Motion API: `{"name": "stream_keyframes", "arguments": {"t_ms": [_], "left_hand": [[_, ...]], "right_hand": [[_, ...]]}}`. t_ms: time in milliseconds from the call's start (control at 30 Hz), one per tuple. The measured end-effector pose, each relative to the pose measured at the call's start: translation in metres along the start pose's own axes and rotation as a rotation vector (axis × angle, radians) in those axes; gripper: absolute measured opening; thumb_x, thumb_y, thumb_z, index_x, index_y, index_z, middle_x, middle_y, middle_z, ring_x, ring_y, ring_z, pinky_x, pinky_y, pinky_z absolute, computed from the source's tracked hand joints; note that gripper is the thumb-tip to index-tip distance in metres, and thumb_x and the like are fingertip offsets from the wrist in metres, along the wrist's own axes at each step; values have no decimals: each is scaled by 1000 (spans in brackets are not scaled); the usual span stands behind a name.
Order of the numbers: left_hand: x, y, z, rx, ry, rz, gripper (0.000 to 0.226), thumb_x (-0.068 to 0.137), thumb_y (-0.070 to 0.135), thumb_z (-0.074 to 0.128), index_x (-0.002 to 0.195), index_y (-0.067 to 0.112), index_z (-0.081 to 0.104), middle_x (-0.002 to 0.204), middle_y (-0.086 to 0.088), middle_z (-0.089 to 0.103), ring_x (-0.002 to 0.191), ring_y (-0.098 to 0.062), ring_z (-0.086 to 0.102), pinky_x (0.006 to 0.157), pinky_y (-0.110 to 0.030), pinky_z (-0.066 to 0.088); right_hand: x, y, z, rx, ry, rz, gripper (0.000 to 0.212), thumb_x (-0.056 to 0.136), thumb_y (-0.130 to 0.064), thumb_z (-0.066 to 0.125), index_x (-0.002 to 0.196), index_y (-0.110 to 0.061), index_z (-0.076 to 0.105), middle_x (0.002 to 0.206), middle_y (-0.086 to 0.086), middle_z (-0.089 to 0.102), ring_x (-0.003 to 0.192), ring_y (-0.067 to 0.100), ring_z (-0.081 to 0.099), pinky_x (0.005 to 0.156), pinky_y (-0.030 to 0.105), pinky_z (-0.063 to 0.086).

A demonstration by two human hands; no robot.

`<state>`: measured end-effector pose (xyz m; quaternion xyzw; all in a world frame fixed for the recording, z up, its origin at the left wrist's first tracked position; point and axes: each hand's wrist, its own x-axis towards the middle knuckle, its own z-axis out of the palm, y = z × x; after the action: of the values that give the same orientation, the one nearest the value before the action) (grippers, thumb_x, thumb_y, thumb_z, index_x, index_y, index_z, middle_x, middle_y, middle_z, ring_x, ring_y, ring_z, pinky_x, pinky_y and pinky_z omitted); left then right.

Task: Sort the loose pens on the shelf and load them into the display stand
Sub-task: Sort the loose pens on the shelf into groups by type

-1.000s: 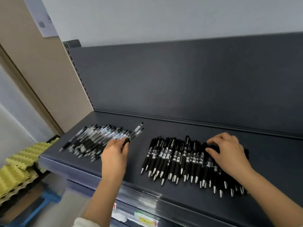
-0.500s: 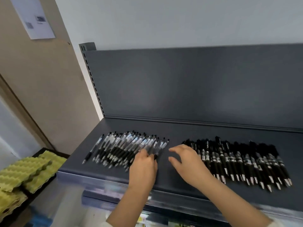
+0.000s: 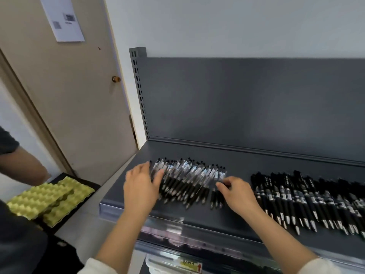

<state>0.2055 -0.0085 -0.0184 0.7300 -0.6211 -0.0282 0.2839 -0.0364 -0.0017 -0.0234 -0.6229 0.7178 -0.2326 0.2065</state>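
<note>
Squaring up the clear-barrelled pens point(image 3: 189, 178) on the dark shelf point(image 3: 197, 222), by the look of it. Left hand point(image 3: 141, 186) spread flat against the left edge of that bunch, fingers straight, holding nothing. Right hand point(image 3: 237, 194) at the right edge, fingers bent onto the last few pens (too blurred to tell whether pinching one or merely nudging). Best done by pressing both sides inward together, low against the shelf, to prevent any riding-up or rolling toward the front lip; then tap the tips level along the near side. Keep clear of the black pens point(image 3: 308, 198), lying apart to the right in a rough row of their own. No display stand in view, so loading apparently not yet begun.
</note>
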Motion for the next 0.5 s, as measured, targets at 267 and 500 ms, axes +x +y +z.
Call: {"name": "stream_keyframes", "arguments": {"t_ms": [267, 500], "left_hand": [[26, -19, 7, -104, -385, -147, 76, 92, 55, 43, 148, 8, 24, 142, -14, 45, 139, -32, 20, 107, -41, 31], [38, -12, 10, 34, -498, -139, 111, 69, 80, 38, 149, 4, 17, 151, -15, 28, 140, -35, 19, 112, -45, 25]], "right_hand": [[8, -8, 2, 235, -6, 122, 38, 90, -37, 59, 115, -8, 59, 108, 3, 63, 98, 18, 60, 86, 31, 50], [22, -17, -2, 226, -124, 212, 68, 83, -50, 62, 130, -4, 45, 82, 1, 58, 70, 18, 67, 78, 40, 57]]}}
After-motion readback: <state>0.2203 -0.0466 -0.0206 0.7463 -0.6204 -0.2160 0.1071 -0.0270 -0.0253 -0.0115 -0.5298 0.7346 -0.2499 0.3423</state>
